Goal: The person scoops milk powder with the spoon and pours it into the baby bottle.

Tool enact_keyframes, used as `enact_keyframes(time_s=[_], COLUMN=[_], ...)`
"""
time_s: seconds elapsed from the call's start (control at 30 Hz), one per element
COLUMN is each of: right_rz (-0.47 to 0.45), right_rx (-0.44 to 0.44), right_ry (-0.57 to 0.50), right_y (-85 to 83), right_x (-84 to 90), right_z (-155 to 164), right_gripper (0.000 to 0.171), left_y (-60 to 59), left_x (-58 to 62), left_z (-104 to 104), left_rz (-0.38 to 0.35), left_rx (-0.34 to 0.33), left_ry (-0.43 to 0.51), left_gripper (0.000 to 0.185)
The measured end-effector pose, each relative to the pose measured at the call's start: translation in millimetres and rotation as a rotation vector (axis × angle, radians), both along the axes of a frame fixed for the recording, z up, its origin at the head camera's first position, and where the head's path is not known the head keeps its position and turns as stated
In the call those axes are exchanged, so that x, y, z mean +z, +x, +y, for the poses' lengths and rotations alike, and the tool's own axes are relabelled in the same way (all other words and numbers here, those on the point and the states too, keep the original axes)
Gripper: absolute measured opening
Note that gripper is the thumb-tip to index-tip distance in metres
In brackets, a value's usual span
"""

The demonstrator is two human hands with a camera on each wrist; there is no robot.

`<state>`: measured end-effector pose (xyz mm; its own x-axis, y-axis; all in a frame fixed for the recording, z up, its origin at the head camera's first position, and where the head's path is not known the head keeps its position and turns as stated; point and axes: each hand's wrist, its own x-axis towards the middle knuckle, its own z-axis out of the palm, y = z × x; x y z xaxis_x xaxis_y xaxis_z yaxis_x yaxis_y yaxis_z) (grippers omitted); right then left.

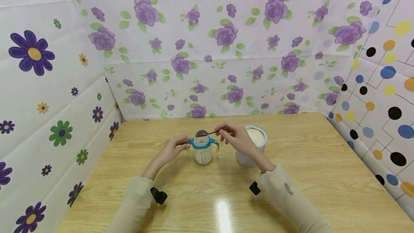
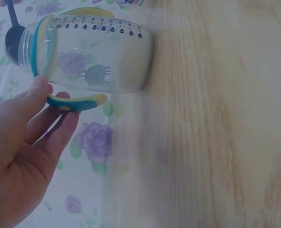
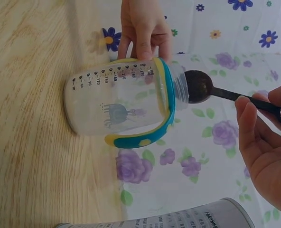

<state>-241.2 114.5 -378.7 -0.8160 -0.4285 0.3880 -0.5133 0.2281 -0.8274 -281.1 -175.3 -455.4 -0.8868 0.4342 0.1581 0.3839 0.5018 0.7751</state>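
Observation:
A clear baby bottle (image 1: 203,156) with a measuring scale and a teal-and-yellow handled collar (image 3: 165,99) stands upright on the table, its mouth uncovered. Whitish contents show in its lower part. My left hand (image 1: 171,149) pinches the collar's left handle (image 2: 74,102) between thumb and fingers. Above the bottle, my right hand (image 1: 238,140) pinches the handle of a dark measuring spoon (image 3: 221,92). The spoon's bowl is turned over right at the bottle's mouth, its rounded back facing up. What the bowl holds is hidden.
Right of the bottle stands an open can (image 1: 246,159) of pale powder (image 1: 256,136), partly behind my right wrist. The wooden table (image 1: 194,197) meets a flowered cloth wall (image 1: 207,92) at the back. More patterned cloth closes off the left and right sides.

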Motion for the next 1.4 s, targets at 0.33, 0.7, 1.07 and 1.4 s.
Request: enact_keyframes(time_s=[0.33,0.7,1.07,1.4], right_rz=[-0.007,-0.085,-0.104,-0.142], right_rx=[-0.018,-0.097,-0.128,-0.189], right_ry=[-0.094,-0.236,-0.367,-0.427], right_y=[-2.5,-23.3,-28.2,-31.0], right_x=[-1.3,-22.6,-26.6,-25.6], right_z=[5,15,25,37], right_gripper=[0.022,0.027,0.03,0.032], left_y=[1.7,0.0,0.3,0.1], left_x=[-0.1,-0.3,-1.7,-1.8], left_z=[0,2,-1,-1], left_rz=[0.006,0.023,0.048,0.036], left_rx=[-0.01,-0.025,-0.021,-0.009], left_ry=[0.018,0.009,0.01,0.006], left_gripper=[0.025,0.024,0.02,0.018])
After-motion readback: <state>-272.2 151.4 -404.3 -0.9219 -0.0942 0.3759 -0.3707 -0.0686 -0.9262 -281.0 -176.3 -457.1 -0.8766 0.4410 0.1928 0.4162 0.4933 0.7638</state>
